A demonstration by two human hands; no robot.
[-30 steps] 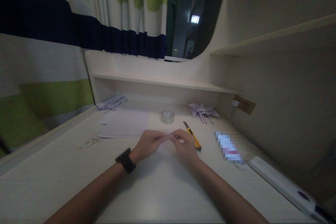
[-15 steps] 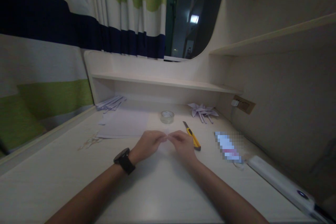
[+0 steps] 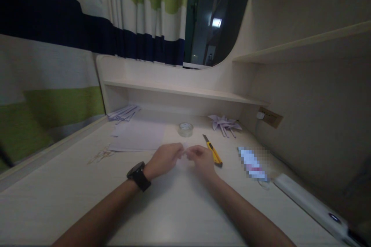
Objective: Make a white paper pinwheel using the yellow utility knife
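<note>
Little has shifted: both my left hand [image 3: 164,159] and right hand [image 3: 200,159] stay pinched shut on a small, pale, translucent paper scrap [image 3: 184,148] above the cream counter [image 3: 174,216].

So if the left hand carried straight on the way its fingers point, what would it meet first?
The left hand points right, toward the right hand; their fingertips nearly touch over a small pale paper piece, so it would meet those first.

Dorm-type study nook: built-in desk [image 3: 174,208] w/ shelves [image 3: 185,92], striped curtain [image 3: 72,27], wall socket [image 3: 271,117].
</note>
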